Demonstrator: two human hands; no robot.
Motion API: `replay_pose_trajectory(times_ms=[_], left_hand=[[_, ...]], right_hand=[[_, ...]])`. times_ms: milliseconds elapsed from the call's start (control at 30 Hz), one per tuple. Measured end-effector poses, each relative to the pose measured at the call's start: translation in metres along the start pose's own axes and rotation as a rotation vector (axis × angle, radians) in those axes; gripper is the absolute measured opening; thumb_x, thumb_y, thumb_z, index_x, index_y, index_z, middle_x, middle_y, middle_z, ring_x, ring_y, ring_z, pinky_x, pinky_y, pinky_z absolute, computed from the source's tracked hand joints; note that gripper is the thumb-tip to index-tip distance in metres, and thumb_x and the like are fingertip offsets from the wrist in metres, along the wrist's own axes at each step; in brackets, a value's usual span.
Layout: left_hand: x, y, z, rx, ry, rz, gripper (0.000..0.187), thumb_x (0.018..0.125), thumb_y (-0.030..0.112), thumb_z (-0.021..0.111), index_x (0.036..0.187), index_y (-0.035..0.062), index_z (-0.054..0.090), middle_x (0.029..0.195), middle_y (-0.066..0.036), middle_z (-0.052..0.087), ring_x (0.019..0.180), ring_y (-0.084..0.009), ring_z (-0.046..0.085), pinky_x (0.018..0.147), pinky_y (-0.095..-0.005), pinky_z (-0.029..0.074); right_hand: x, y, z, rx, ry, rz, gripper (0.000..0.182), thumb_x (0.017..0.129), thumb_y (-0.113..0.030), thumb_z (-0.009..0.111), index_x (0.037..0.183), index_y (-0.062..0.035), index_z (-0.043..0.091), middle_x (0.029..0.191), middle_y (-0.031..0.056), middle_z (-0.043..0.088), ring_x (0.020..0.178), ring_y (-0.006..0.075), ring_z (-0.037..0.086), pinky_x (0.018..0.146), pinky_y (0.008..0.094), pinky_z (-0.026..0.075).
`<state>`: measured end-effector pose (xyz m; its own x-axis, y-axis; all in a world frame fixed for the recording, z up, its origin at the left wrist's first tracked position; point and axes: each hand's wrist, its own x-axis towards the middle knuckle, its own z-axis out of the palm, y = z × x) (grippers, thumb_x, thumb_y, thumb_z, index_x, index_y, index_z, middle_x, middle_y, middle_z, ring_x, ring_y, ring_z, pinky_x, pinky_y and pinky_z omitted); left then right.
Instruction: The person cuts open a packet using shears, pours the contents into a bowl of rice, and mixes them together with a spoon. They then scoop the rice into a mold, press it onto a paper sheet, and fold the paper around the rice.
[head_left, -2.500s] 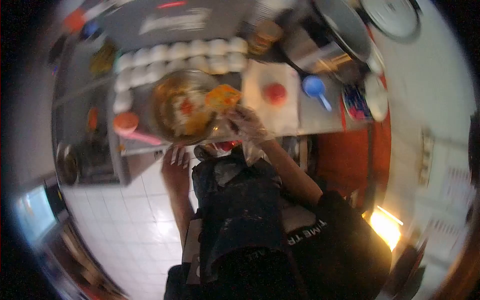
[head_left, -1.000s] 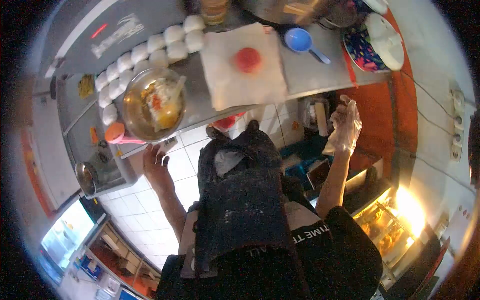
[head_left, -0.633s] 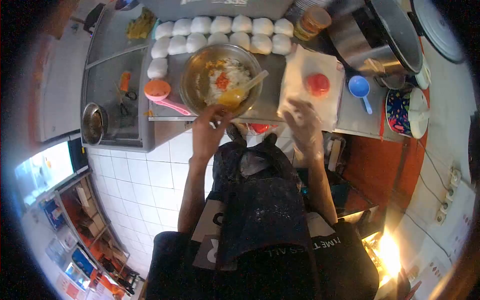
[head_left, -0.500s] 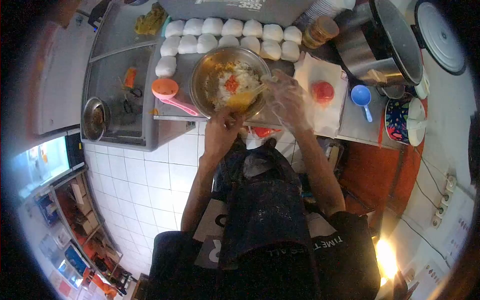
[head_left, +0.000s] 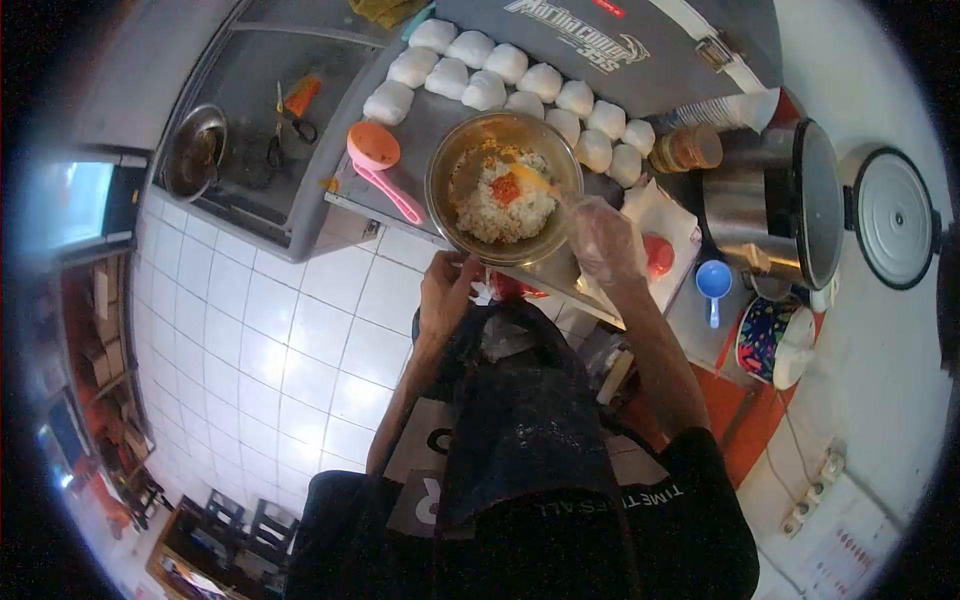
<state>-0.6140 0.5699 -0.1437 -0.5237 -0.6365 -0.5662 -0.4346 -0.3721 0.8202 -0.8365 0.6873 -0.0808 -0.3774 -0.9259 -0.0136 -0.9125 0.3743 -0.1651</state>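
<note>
A steel bowl (head_left: 436, 200) stands near the counter's front edge. It holds white rice (head_left: 508, 218) with a small red heap on it. My right hand (head_left: 603, 240), in a clear plastic glove, closes round the handle of a yellow spatula (head_left: 533, 180) whose blade is inside the bowl. My left hand (head_left: 447, 292) is bare and at the bowl's near rim, its fingers bent; whether they grip the rim is hard to make out.
Wrapped white bundles (head_left: 484, 90) line the back. A pink ladle (head_left: 385, 180) lies left. On the right are a red lump (head_left: 657, 257) on paper, a blue scoop (head_left: 713, 280), a jar (head_left: 690, 148), a large pot (head_left: 750, 200) and a patterned container (head_left: 765, 338).
The view has turned and shifted. The spatula has moved from the bowl's near side toward its back right. My left hand has come away from the spatula's blade to the near rim.
</note>
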Motion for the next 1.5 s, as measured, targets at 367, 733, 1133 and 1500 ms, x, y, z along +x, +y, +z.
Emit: replay_pose_trajectory(times_ms=[367, 733, 1133, 1500], left_hand=[[0.001, -0.021, 0.035, -0.271, 0.1, 0.041, 0.029, 0.095, 0.019, 0.059, 0.103, -0.0087, 0.056, 0.091, -0.018, 0.068, 0.075, -0.0202, 0.068, 0.067, -0.0308, 0.057], [-0.008, -0.003, 0.047, 0.003, 0.057, -0.021, 0.037, 0.091, 0.029, 0.063, 0.097, -0.0073, 0.068, 0.083, -0.013, 0.071, 0.076, -0.0177, 0.064, 0.073, -0.0312, 0.049], [-0.001, -0.014, 0.039, 0.085, -0.089, -0.006, 0.03, 0.093, 0.028, 0.061, 0.093, 0.0003, 0.073, 0.085, -0.01, 0.072, 0.079, -0.015, 0.063, 0.076, -0.0328, 0.049], [0.0, -0.015, 0.034, 0.106, -0.109, 0.004, 0.031, 0.093, 0.029, 0.061, 0.094, -0.0004, 0.072, 0.088, -0.011, 0.072, 0.081, -0.0175, 0.064, 0.079, -0.0343, 0.049]], right_hand=[[-0.008, 0.019, -0.036, 0.048, -0.238, -0.189, 0.032, 0.087, -0.006, 0.051, 0.118, -0.0052, 0.058, 0.103, 0.0161, 0.064, 0.094, 0.0359, 0.062, 0.079, 0.0469, 0.051], [-0.005, 0.039, 0.048, 0.212, -0.1, -0.264, 0.016, 0.087, -0.014, 0.053, 0.099, -0.0047, 0.059, 0.088, 0.0152, 0.06, 0.083, 0.0346, 0.062, 0.07, 0.0445, 0.05], [0.022, 0.041, 0.059, 0.47, -0.169, -0.105, 0.022, 0.087, -0.015, 0.054, 0.105, -0.0066, 0.063, 0.089, 0.0186, 0.063, 0.082, 0.0339, 0.064, 0.07, 0.0436, 0.052], [0.034, 0.009, 0.019, -0.006, -0.561, -0.051, 0.024, 0.094, -0.019, 0.046, 0.095, -0.003, 0.063, 0.085, 0.021, 0.063, 0.086, 0.035, 0.065, 0.071, 0.049, 0.05]])
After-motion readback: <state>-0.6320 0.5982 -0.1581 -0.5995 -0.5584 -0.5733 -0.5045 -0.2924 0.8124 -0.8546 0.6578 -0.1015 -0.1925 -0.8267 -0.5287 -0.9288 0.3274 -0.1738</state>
